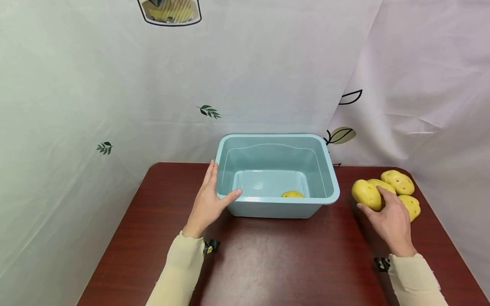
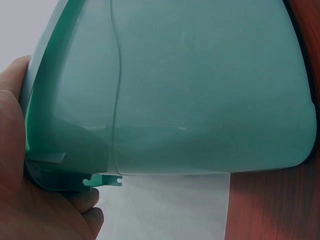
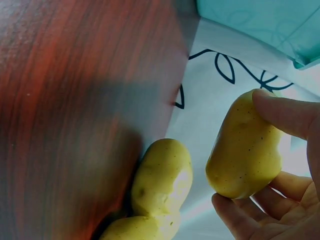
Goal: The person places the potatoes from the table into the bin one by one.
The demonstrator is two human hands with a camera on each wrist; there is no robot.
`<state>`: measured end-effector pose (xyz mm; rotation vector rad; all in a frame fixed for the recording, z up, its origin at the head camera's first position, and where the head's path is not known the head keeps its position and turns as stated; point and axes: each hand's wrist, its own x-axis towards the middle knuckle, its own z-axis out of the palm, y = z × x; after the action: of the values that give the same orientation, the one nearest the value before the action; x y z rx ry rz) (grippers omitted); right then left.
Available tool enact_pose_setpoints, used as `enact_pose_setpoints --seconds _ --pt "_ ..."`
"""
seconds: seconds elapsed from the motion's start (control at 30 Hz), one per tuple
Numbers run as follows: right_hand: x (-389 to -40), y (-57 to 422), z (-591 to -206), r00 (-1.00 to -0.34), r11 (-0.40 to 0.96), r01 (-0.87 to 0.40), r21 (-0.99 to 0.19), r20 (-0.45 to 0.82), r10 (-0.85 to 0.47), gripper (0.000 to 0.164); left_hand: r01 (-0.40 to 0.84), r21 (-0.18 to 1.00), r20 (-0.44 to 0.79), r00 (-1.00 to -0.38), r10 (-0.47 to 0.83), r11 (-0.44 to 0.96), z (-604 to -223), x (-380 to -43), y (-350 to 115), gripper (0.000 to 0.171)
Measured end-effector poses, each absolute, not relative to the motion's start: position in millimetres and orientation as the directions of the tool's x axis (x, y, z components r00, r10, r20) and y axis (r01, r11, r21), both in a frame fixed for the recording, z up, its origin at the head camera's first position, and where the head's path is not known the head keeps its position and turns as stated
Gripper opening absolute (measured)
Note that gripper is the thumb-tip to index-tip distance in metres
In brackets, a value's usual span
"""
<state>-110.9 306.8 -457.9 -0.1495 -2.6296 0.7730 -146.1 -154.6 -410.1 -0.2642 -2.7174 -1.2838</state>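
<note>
My right hand (image 1: 392,219) holds a yellow potato (image 1: 366,195) between thumb and fingers at the table's right side. In the right wrist view this potato (image 3: 245,147) appears raised, with the thumb on one end and fingertips under the other. Three more potatoes (image 1: 398,182) lie close around that hand, one partly hidden behind the held one. At the near left corner of a light blue plastic bin (image 1: 277,199), my left hand (image 1: 206,204) rests with straight fingers along the side and its thumb over the front rim. Inside the bin, one potato (image 1: 292,194) shows above the front rim.
The bin stands at the back middle of a dark red wooden table (image 1: 275,263). White patterned cloth (image 1: 268,76) hangs behind and on both sides. The right-hand potatoes lie near the table's back right corner.
</note>
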Motion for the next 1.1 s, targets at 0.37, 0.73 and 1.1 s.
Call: enact_pose_setpoints --seconds 0.37,0.73,1.1 --pt "-109 304 -449 -0.910 0.835 -0.024 -0.549 0.358 0.209 0.076 0.214 0.754 0.191 -0.976 0.104 0.622 -411 -146 -154 0.109" --pt "-112 298 -440 -0.889 0.834 -0.050 -0.549 0.406 0.214 0.076 0.220 0.751 0.195 -0.975 0.110 0.623 -411 -148 -153 0.109" --pt "-110 293 -432 -0.867 0.828 -0.072 -0.556 0.446 0.224 0.077 0.219 0.749 0.196 -0.975 0.106 0.625 -411 -147 -155 0.109"
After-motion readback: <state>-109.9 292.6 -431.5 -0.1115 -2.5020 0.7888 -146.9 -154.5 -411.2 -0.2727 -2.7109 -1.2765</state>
